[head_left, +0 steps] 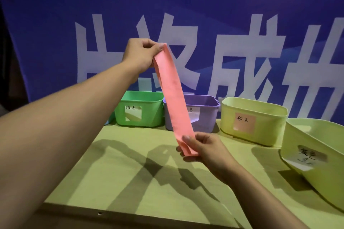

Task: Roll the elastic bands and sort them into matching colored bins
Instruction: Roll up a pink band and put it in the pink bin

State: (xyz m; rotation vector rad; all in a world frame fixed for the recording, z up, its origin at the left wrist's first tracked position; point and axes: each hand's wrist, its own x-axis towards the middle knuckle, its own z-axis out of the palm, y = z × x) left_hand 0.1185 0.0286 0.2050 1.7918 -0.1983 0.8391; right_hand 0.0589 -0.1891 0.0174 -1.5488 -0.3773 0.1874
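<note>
Four bins in a row along table far edge, banner behind. From second bin: first bin left; third, fourth right, fourth nearest.

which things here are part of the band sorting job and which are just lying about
Part of the job:
pink band, stretched between left hand and right hand
green bin
purple bin
pink-labelled bin
grey-labelled bin

Just there:
blue banner
table
</note>
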